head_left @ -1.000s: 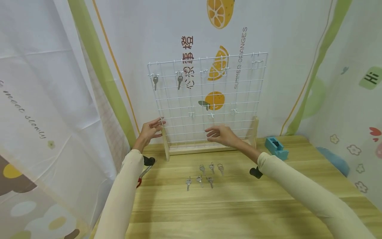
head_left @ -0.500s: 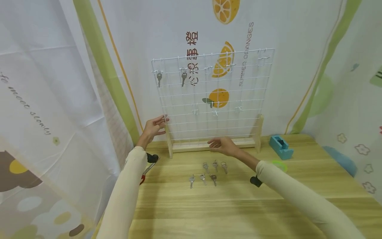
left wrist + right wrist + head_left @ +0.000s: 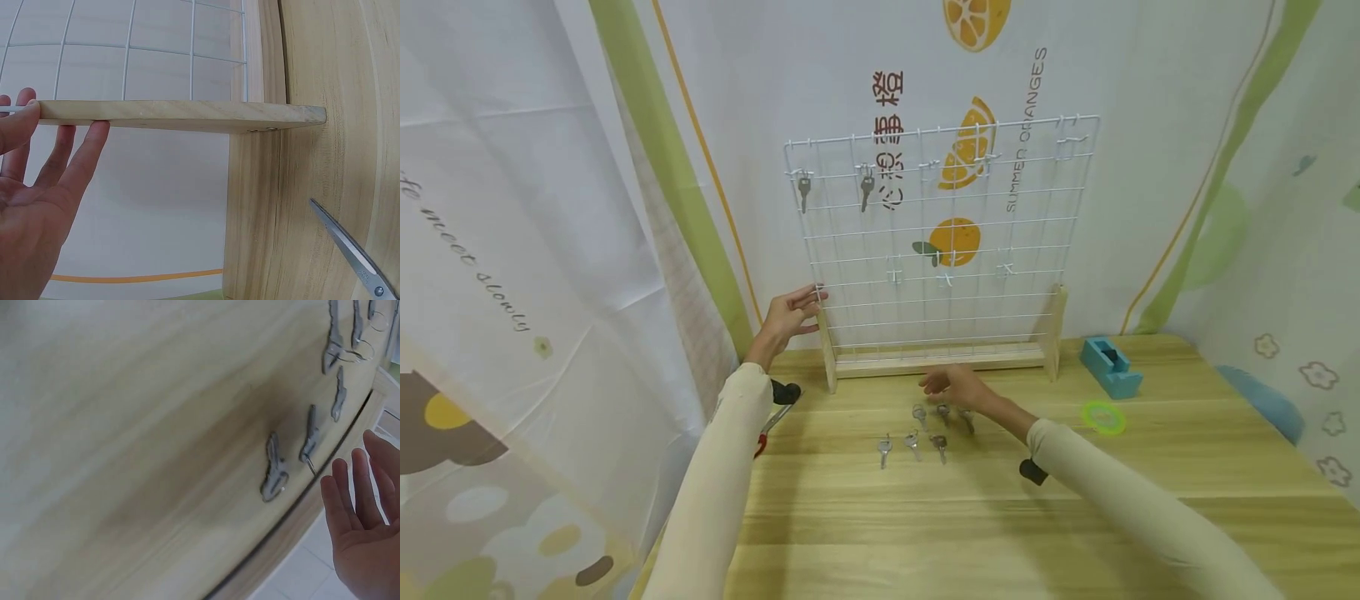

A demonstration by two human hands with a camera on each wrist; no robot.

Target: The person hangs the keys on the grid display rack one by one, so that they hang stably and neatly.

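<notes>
A white wire grid rack [image 3: 940, 131] stands upright on a wooden base [image 3: 887, 367]. My left hand [image 3: 790, 317] holds its left edge; in the left wrist view the thumb and fingers grip the wire at the top of the wooden side post [image 3: 181, 111]. Two keys [image 3: 805, 192] hang from hooks at the grid's upper left. Several loose keys [image 3: 884, 451] with rings lie on the table in two rows. My right hand [image 3: 962, 387] is just above the back row, partly covering it. In the right wrist view its fingers are spread loosely beside a key [image 3: 309, 437], holding nothing.
Several white hooks [image 3: 1006, 268] sit on the grid. To the right are a blue tape dispenser [image 3: 1111, 368] and a yellow-green ring [image 3: 1103, 417]. Scissors [image 3: 353, 250] lie near my left forearm. A printed curtain [image 3: 850, 75] hangs behind.
My right hand has come down from in front of the grid to the back row of keys. The left hand keeps its grip on the rack. The head view has shifted slightly.
</notes>
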